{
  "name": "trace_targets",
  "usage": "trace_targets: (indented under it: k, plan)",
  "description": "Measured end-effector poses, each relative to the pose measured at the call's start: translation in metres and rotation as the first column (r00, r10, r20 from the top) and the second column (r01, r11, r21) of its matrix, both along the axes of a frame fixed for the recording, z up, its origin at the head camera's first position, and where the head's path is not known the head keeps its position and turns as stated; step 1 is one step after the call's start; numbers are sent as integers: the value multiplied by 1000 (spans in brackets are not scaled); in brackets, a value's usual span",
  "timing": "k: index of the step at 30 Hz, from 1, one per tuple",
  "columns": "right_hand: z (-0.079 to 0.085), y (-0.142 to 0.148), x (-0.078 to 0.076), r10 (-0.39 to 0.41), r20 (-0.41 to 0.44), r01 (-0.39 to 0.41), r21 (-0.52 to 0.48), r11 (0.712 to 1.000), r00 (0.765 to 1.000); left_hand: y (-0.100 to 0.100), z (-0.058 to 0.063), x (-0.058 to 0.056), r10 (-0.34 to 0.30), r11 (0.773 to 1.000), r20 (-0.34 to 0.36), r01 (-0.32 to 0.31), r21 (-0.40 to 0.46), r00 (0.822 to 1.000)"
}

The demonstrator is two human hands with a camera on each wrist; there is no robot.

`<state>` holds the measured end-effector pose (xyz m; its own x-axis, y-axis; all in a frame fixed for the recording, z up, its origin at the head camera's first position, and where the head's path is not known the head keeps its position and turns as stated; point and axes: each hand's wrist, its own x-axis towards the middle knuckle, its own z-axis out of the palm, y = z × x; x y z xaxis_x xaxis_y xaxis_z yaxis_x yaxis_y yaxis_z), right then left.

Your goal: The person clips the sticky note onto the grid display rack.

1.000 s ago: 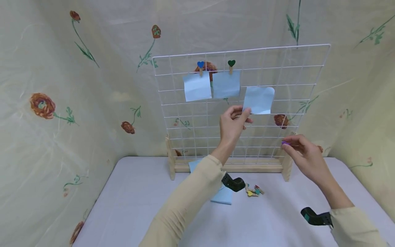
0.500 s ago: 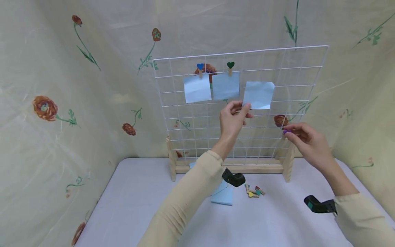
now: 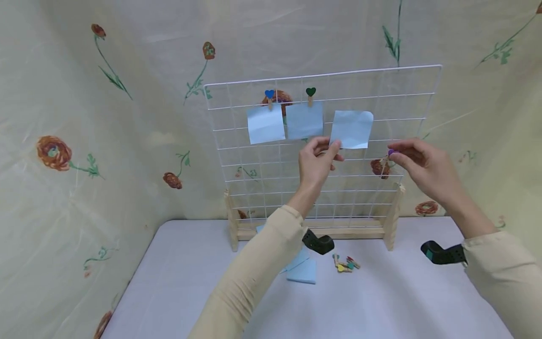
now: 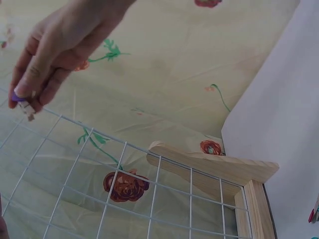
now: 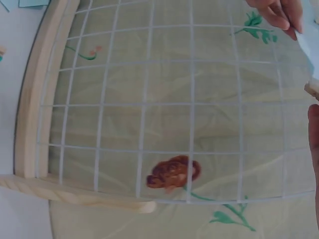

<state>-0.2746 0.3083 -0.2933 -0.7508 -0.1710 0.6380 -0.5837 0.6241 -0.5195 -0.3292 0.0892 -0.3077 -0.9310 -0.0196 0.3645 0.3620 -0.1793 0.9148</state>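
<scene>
My left hand [image 3: 316,162] pinches the lower left corner of a light blue paper sheet [image 3: 352,129], held up against the white wire grid [image 3: 292,186]. In my right hand [image 3: 427,167], thumb and fingertips pinch a small wooden clothespin [image 4: 27,109] with a purple top, to the right of the sheet. Two more blue sheets hang on the grid: one sheet [image 3: 266,124] under a blue heart clothespin [image 3: 269,95], the other sheet [image 3: 305,120] under a dark green heart clothespin [image 3: 311,92]. The right wrist view shows the clothespin's wooden tip close to the held sheet.
The grid stands in a wooden base [image 3: 338,233] on a white table [image 3: 186,282]. A small pile of clothespins [image 3: 345,264] lies in front of it. Blue paper sheets [image 3: 301,272] lie partly under the left forearm. A flowered cloth [image 3: 161,70] hangs behind.
My right hand has risen with the purple clothespin from near the base to about the height of the sheet's lower edge. My left hand has raised the sheet slightly.
</scene>
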Motion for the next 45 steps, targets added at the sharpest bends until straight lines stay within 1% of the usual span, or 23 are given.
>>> trace_targets:
  k: [5, 8, 11, 15, 22, 28, 33, 37, 41, 45]
  plan:
    - [21, -5, -4, 4, -89, -1, 33, 999, 996, 2, 2, -1, -4, 1000, 3, 4, 3, 1000]
    - [29, -10, -6, -3, -115, 8, 43, 999, 993, 2, 3, -1, -8, 1000, 0, 8, 5, 1000]
    - [35, -14, -8, 15, -130, -9, 46, 999, 991, 3, 4, 0, -9, 1000, 5, 9, 7, 1000]
    - [41, -19, -10, 7, -150, 0, 48, 999, 989, 4, 6, -2, -10, 1000, 17, 10, 17, 1000]
    - [53, -24, -16, 3, -221, -6, -11, 1000, 975, 5, 9, -3, -4, 999, 48, 2, 48, 999]
    - [65, -29, -18, -38, -195, 41, 13, 999, 980, 8, 12, -6, 13, 997, 48, -16, 72, 999]
    - [70, -30, -21, -33, -187, 32, -8, 999, 982, 13, 15, -8, 22, 995, 66, -29, 95, 998]
    - [73, -31, -24, -35, -198, 31, -21, 999, 979, 15, 16, -8, 30, 994, 82, -39, 101, 996]
    - [76, -34, -28, -33, -208, 33, -7, 999, 978, 16, 18, -7, 41, 994, 91, -50, 96, 995]
    - [80, -37, -32, -43, -191, 45, 10, 999, 981, 16, 19, -7, 51, 994, 96, -60, 94, 994]
